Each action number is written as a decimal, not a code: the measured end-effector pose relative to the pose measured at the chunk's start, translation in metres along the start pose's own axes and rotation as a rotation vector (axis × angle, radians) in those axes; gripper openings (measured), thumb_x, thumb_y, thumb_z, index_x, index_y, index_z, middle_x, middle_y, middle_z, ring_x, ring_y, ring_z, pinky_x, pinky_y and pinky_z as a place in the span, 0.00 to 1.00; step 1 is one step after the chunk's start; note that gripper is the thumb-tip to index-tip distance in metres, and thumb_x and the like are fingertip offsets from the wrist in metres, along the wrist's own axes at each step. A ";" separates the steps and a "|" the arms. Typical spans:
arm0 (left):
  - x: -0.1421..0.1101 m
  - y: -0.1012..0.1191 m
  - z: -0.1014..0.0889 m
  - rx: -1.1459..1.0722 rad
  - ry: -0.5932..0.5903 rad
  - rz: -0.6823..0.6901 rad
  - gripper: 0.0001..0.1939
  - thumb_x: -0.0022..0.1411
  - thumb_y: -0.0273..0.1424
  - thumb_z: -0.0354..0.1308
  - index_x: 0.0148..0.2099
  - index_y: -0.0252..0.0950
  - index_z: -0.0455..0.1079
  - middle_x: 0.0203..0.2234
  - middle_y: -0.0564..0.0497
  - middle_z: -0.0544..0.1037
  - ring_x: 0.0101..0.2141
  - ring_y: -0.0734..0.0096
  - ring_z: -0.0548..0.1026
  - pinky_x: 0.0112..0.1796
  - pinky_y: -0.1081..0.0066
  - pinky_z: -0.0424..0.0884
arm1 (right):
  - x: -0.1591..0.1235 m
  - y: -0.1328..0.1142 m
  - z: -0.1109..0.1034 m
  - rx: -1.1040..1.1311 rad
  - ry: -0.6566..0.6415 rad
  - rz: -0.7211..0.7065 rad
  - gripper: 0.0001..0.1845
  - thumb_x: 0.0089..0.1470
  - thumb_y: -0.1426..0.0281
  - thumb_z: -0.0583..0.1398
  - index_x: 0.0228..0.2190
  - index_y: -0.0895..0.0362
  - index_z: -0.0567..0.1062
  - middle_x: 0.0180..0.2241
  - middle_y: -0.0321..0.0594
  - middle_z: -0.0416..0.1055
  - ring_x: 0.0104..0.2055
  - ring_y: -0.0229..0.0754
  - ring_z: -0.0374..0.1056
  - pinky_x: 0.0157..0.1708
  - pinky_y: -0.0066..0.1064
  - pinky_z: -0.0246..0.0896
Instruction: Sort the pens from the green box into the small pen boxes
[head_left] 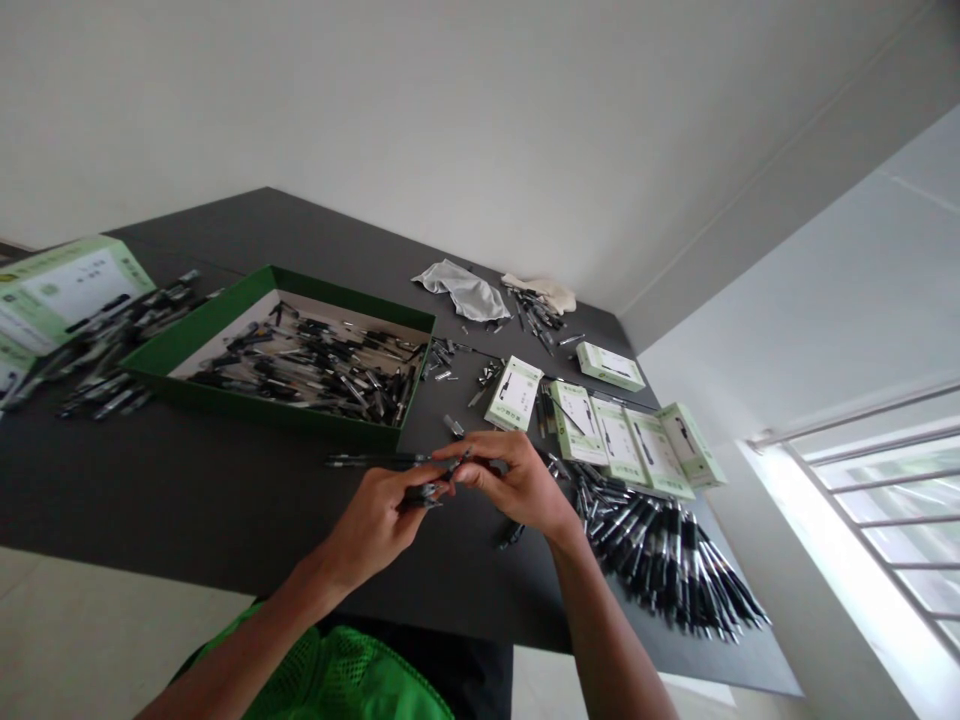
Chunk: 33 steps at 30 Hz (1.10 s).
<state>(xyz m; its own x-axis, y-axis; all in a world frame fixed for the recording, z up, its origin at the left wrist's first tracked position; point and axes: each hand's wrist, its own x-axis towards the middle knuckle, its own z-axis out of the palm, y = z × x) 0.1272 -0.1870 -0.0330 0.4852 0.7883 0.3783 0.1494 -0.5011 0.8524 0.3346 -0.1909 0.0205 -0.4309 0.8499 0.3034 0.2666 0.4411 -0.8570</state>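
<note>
My left hand (379,525) is closed around a few dark pens (426,494) whose ends stick out past its fingers. My right hand (517,482) meets it fingertip to fingertip, pinching a dark pen piece (495,465); whether this is a cap or a whole pen is hard to see. Slim black pens (349,460) point left beyond my left hand; I cannot tell whether they are held or lie on the table. Just beyond my hands rests a small clear pen part (453,427). Below my right hand is another dark piece (511,537).
A green box lid (300,418) full of loose pen parts stands left. Fanned black pens (667,550) cover the right side near several pale green cartons (514,392). Cloths (465,290) and more parts lie at the back. At far left, pens (124,340) lie by another carton (71,290).
</note>
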 end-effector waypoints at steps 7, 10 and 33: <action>-0.006 -0.003 -0.003 0.016 -0.016 0.032 0.20 0.67 0.20 0.55 0.55 0.34 0.81 0.36 0.43 0.88 0.30 0.66 0.86 0.34 0.77 0.76 | 0.000 0.004 0.006 0.075 -0.089 -0.039 0.16 0.66 0.59 0.63 0.44 0.56 0.85 0.33 0.42 0.81 0.32 0.36 0.74 0.34 0.24 0.66; -0.009 -0.006 -0.003 0.032 -0.028 0.031 0.19 0.66 0.20 0.55 0.54 0.34 0.81 0.37 0.43 0.88 0.32 0.65 0.86 0.34 0.77 0.77 | -0.001 0.009 0.006 0.055 -0.123 -0.011 0.17 0.65 0.57 0.63 0.43 0.56 0.85 0.33 0.42 0.80 0.33 0.37 0.74 0.34 0.24 0.67; -0.017 -0.016 -0.001 0.164 -0.118 0.013 0.21 0.62 0.17 0.54 0.48 0.37 0.83 0.37 0.45 0.88 0.35 0.60 0.87 0.36 0.74 0.78 | -0.003 0.018 0.005 0.128 -0.219 0.041 0.19 0.65 0.57 0.63 0.43 0.60 0.85 0.34 0.47 0.81 0.29 0.37 0.76 0.31 0.25 0.71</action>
<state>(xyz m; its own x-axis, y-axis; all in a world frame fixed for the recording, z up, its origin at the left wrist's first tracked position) 0.1153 -0.1919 -0.0525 0.5842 0.7391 0.3354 0.2766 -0.5698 0.7739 0.3365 -0.1865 0.0023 -0.6022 0.7775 0.1813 0.1823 0.3550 -0.9169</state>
